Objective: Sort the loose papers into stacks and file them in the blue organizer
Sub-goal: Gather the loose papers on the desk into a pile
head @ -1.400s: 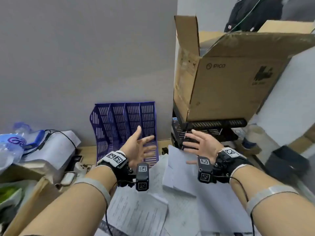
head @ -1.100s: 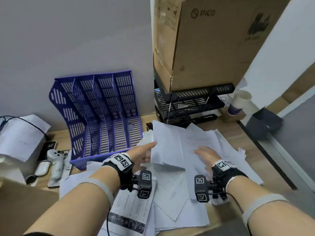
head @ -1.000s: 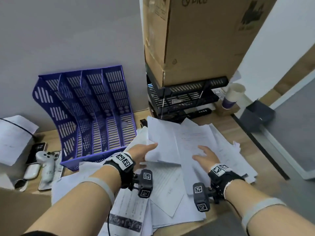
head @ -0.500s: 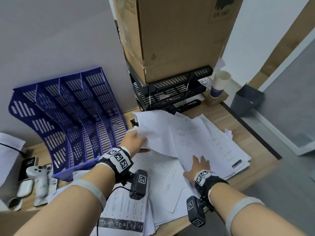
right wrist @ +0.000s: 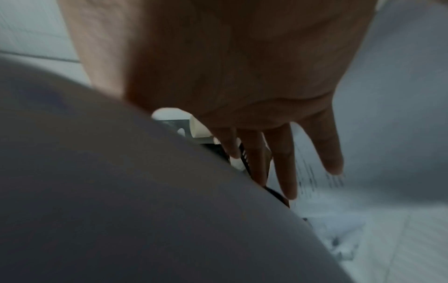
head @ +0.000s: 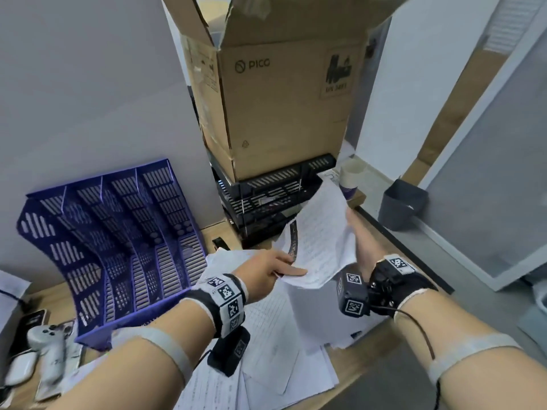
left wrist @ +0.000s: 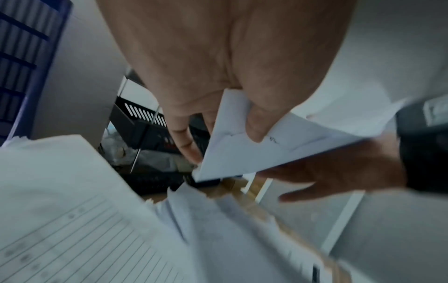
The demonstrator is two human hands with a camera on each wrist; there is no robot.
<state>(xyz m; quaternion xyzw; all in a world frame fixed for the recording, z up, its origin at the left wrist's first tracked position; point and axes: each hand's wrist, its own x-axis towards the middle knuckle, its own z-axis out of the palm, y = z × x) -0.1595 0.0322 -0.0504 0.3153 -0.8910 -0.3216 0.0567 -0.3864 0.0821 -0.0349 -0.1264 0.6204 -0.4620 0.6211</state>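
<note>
The blue organizer (head: pixel 112 247) stands empty at the left of the desk, against the wall. Loose white papers (head: pixel 275 327) lie in a spread heap in front of me. A few sheets (head: pixel 321 232) are lifted off the heap and stand tilted up. My left hand (head: pixel 291 269) pinches their lower left corner; the left wrist view shows the thumb (left wrist: pixel 254 124) on top of that corner (left wrist: pixel 254 153). My right hand (head: pixel 359 235) is behind the lifted sheets on their right side. Its straight fingers (right wrist: pixel 286 162) lie along the paper.
A big cardboard box (head: pixel 284 99) sits on stacked black trays (head: pixel 266 196) just behind the papers. A paper cup (head: pixel 350 179) stands to their right and a dark bin (head: pixel 402 202) on the floor beyond. A white controller (head: pixel 48 344) lies at the far left.
Both hands dropped onto the heap. The left hand took hold of some sheets, the right slid under them, and they are now raised off the heap and tilted up.
</note>
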